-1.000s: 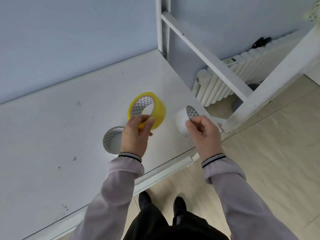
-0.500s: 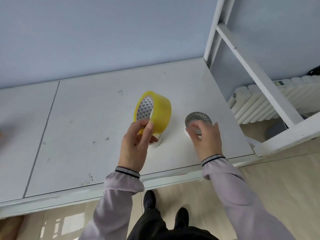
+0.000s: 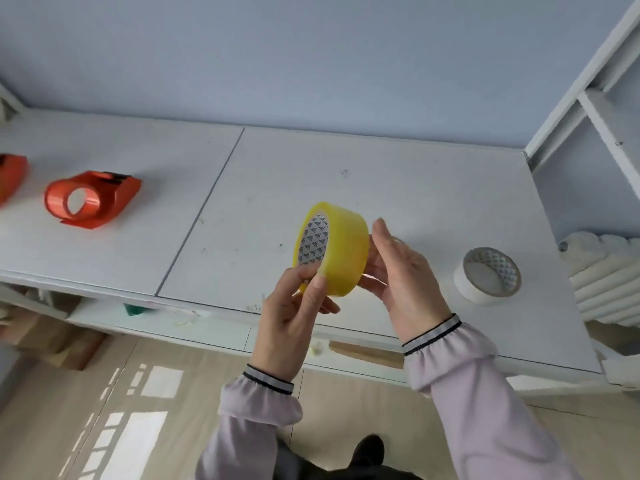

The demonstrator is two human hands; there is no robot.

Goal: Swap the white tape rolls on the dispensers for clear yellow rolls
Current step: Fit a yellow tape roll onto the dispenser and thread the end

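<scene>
Now that the view has swung left along the counter (image 3: 346, 174), two orange dispensers have come into sight that were out of frame a second ago: one whole dispenser (image 3: 91, 199) lying on its side well to the left, its hub bare with no roll on it, and a second dispenser (image 3: 10, 176) cut off by the left edge, too little of it showing for me to say whether it carries tape. That empty hub tells me, as a judgement, that the white tape is already off this one and the loading step is next.

The yellow roll (image 3: 330, 249) is held up over the near edge of the counter, on edge, its patterned core facing left. Half a second ago only my left hand held it; now both do. My left hand (image 3: 294, 306) pinches the lower rim between thumb and fingers, and my right hand (image 3: 401, 271), having let go of the white roll, has closed its grip around the far side.

That white roll (image 3: 488, 275) now lies flat on the counter, off to the right, apart from both hands.
</scene>
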